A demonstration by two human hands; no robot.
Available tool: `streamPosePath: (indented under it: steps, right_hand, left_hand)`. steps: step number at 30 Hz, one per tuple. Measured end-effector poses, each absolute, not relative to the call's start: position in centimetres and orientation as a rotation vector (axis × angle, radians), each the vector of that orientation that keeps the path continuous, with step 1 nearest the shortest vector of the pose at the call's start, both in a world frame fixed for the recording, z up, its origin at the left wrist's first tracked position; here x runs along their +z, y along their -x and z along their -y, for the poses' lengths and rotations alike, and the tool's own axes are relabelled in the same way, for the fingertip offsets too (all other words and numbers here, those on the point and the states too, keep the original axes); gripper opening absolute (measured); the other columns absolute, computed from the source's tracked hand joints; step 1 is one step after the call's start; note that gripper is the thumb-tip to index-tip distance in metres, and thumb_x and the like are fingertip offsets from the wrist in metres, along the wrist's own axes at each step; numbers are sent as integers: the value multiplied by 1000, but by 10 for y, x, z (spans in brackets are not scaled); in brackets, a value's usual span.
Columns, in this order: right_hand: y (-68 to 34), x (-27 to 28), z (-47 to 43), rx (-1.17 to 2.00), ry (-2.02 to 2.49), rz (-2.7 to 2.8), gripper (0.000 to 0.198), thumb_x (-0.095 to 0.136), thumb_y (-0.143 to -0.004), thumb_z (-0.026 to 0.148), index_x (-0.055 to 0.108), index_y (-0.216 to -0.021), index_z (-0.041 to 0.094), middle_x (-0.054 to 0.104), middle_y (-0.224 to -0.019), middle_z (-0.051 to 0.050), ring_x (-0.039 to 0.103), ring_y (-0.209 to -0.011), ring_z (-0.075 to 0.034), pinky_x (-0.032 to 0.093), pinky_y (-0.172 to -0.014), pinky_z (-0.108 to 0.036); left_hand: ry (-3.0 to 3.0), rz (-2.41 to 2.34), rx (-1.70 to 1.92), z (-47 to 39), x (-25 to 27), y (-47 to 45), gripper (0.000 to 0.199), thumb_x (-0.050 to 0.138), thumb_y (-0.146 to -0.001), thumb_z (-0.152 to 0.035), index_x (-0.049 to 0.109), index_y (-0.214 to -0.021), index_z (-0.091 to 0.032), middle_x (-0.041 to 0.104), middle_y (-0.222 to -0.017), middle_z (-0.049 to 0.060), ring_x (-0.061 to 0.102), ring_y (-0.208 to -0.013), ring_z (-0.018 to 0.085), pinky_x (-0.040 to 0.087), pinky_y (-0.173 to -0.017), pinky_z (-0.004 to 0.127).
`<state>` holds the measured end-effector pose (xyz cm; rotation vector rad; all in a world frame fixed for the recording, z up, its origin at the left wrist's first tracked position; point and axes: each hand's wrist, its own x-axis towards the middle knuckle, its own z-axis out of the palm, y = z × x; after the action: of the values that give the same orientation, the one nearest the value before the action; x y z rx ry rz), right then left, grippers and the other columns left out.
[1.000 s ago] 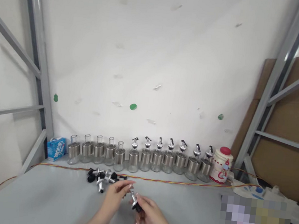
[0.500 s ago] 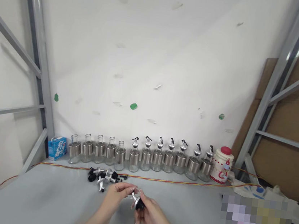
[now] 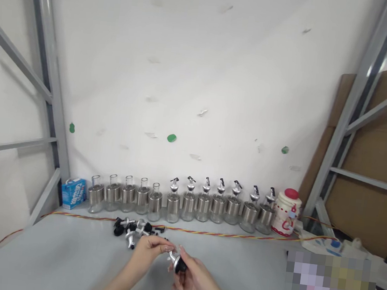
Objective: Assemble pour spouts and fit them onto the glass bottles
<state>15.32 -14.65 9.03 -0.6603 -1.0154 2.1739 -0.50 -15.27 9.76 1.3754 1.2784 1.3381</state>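
The metal pour spout with a black stopper (image 3: 179, 263) is located above the near centre of the table, between the two hands, its tip angled toward the far left. The grey table (image 3: 244, 273) carries a loose pile of similar spouts (image 3: 129, 237) left of centre. Beyond it, a twisted red-and-yellow cord (image 3: 221, 234) runs across the surface. At the far edge stand five open-necked bottles (image 3: 128, 195) and, to their right, seven spout-fitted bottles (image 3: 218, 206), flanked by a blue carton (image 3: 73, 193) on the left and a red-lidded canister (image 3: 284, 215) on the right. A marked white wall (image 3: 202, 71) rises behind. The right hand (image 3: 196, 277) is partly closed, thumb uppermost, gripping the stopper. The left hand (image 3: 148, 251) bends inward, thumb and fingers nearly meeting at the tip; whether they grip anything cannot be determined.
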Motion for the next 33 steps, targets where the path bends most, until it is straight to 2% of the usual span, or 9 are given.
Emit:
streamPosePath:
  steps: [3,6,11,15,18,24,28,33]
  right_hand:
    - [-153,89,147,2167,622,1086,43,48,-75,51,59,-68,10,48,-48,2,37,-36,-5,40,-52,-24]
    - [-153,88,147,2158,614,1086,42,49,-75,50,59,-69,10,50,-51,1,38,-36,-5,39,-52,-24]
    - [-153,87,143,2135,564,1020,37,51,-75,48,58,-74,12,51,-54,2,38,-37,-5,38,-51,-23]
    - [-155,83,139,2118,540,974,33,53,-74,46,58,-78,13,53,-56,1,44,-44,-6,36,-49,-21]
    - [-155,80,136,2086,544,989,34,54,-73,46,58,-82,13,54,-62,-1,49,-53,-9,37,-49,-21]
    - [-155,76,136,2027,607,1009,35,58,-70,45,58,-83,12,55,-71,-2,50,-60,-11,40,-52,-23]
    - [-155,72,135,2041,635,1032,36,57,-71,46,57,-80,11,54,-69,-2,51,-60,-11,40,-52,-24]
    - [-154,68,134,2032,654,1084,35,59,-70,45,56,-78,11,55,-68,-2,52,-59,-11,39,-52,-24]
  left_hand:
    - [-1410,-1269,1317,154,99,7,8,65,-60,-22,71,-63,-17,70,-66,3,63,-68,18,48,-68,24]
    - [-1444,-1261,1299,156,101,7,9,65,-61,-23,71,-64,-17,70,-68,3,63,-70,18,47,-69,24]
    - [-1552,-1235,1263,157,102,5,20,63,-65,-28,70,-81,-20,69,-83,5,61,-79,18,46,-75,27]
    - [-1709,-1236,1261,157,95,2,50,73,-53,-28,61,-102,-24,63,-102,5,56,-90,20,44,-78,28]
    - [-1807,-1314,1267,159,89,-3,70,76,-47,-29,53,-113,-24,58,-109,7,54,-91,20,44,-79,29]
    - [-1983,-1455,1233,163,87,-8,54,66,-61,-28,52,-113,-23,57,-107,8,52,-92,20,43,-78,29]
    - [-2149,-1487,1188,164,85,-4,48,66,-61,-26,52,-107,-22,56,-103,7,50,-94,20,40,-84,31]
    - [-2304,-1557,1117,160,78,-1,44,66,-59,-21,53,-101,-19,56,-94,6,51,-87,20,41,-79,31]
